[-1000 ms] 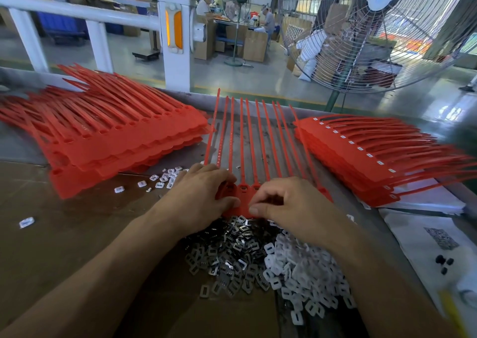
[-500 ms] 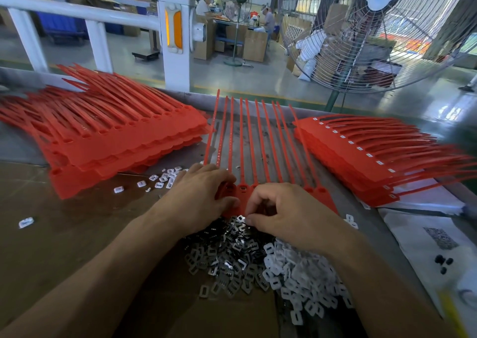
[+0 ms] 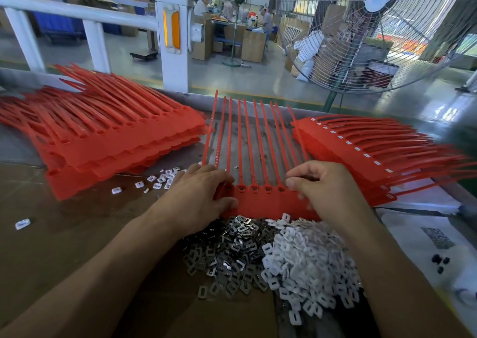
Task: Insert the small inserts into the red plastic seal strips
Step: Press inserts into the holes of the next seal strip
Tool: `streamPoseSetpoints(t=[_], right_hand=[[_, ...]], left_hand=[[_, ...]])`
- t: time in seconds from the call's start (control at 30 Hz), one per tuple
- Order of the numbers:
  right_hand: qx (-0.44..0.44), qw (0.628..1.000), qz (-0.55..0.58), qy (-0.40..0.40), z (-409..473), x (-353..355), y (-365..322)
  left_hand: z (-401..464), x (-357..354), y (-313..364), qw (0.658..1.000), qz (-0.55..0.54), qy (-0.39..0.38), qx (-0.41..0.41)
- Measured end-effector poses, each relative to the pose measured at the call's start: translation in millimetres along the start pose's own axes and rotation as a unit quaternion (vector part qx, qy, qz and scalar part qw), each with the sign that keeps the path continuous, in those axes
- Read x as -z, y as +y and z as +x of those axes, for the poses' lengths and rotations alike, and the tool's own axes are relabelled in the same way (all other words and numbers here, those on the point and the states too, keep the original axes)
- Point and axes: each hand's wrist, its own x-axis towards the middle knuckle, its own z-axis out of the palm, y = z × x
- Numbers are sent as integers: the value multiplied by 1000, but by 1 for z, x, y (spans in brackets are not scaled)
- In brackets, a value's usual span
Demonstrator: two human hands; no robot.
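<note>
Both hands [image 3: 198, 195] [image 3: 325, 190] on red seal strip [image 3: 268, 203].

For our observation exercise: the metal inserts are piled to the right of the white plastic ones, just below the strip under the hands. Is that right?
Not quite. The head view shows the metal inserts piled to the left of the white plastic ones. Both heaps do lie just below the strip under the hands.

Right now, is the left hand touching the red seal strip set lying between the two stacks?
Touching. The head view shows the left hand resting on the left end of the red seal strip set, thumb pressed against its flat band with no gap visible.
</note>
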Motion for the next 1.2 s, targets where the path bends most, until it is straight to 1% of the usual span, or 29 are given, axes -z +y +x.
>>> streamPoseSetpoints(t=[0.13,0.23,0.4,0.63,0.9,1.07,1.2], right_hand=[[-48,998,-24,32,8,8,12],[-64,997,-46,24,10,6,17],[-46,996,-73,28,11,1,20],[-42,991,-122,28,12,-6,16],[-50,988,-148,15,14,-5,16],[-48,990,-130,26,14,-4,21],[-46,991,-109,55,16,-2,27]], left_hand=[[0,0,0,1000,-3,0,-1],[0,0,0,1000,-5,-1,-1],[-1,1,1,1000,-4,-4,1],[0,0,2,1000,-4,-3,2],[-1,1,1,1000,-7,-3,1],[-2,1,2,1000,-6,-5,3],[-2,1,3,1000,-2,-4,4]])
